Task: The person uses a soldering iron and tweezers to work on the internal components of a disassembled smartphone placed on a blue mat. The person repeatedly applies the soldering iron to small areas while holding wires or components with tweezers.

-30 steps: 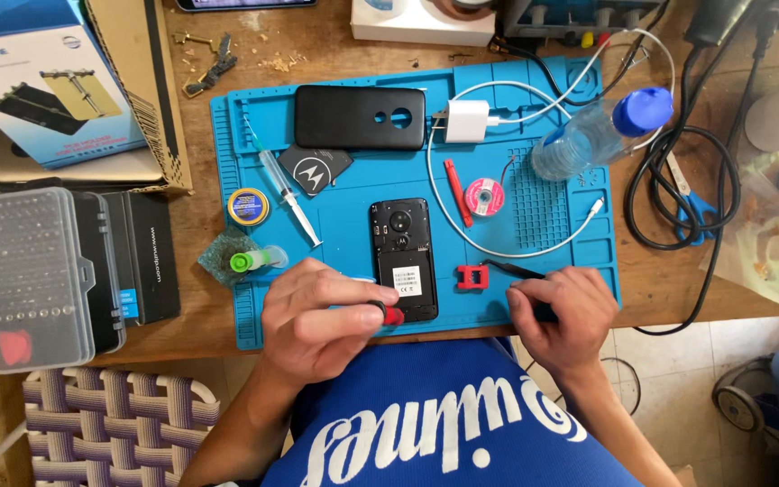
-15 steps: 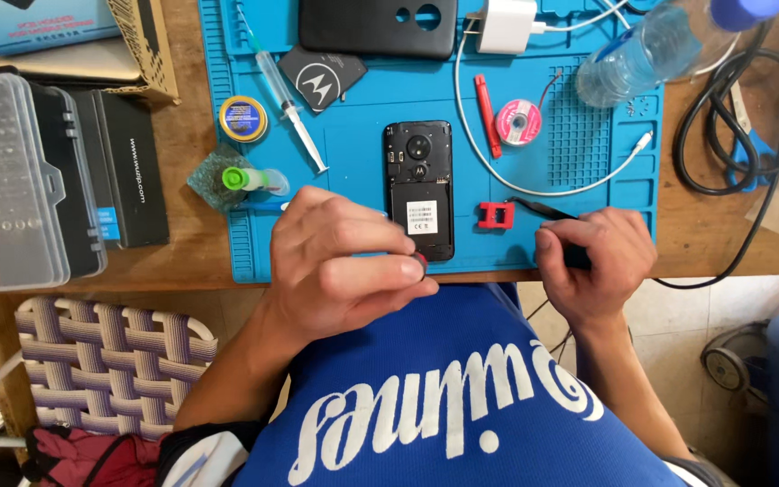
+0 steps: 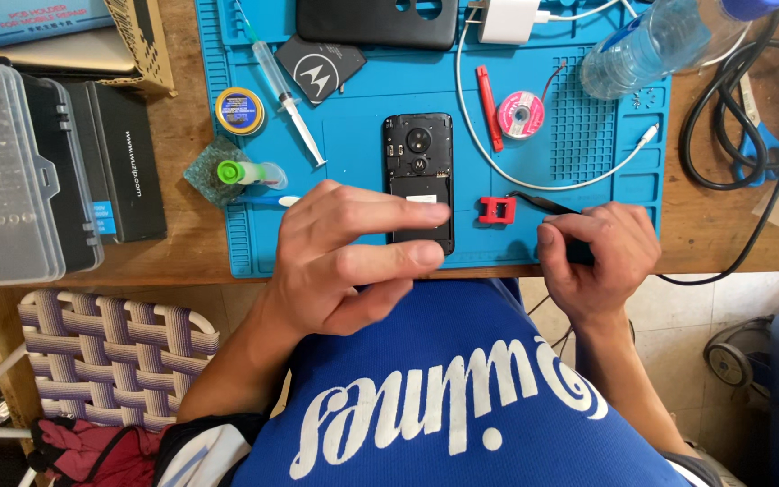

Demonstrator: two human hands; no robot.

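A black phone (image 3: 417, 158) with its back cover off lies on the blue work mat (image 3: 362, 108). My left hand (image 3: 344, 257) rests over the phone's lower end, index finger stretched across it, holding nothing I can see. My right hand (image 3: 599, 252) sits at the mat's near right edge, closed on black tweezers (image 3: 543, 204) whose tip points left toward a small red block (image 3: 497, 210). A black phone back cover (image 3: 376, 22) lies at the mat's far edge, with a dark battery (image 3: 319, 70) beside it.
On the mat: a syringe (image 3: 286, 95), round tin (image 3: 240, 110), green-capped tube (image 3: 245, 172), red tool (image 3: 490, 106), pink solder spool (image 3: 521, 114), white charger with cable (image 3: 508, 18), plastic bottle (image 3: 651, 50). A clear bit case (image 3: 6, 171) and black box (image 3: 123, 162) lie left. Black cables (image 3: 750, 117) lie right.
The view has shifted down toward my lap. My left hand has loosened, its index finger now stretched over the phone's lower end. My right hand has stayed at the mat's edge.
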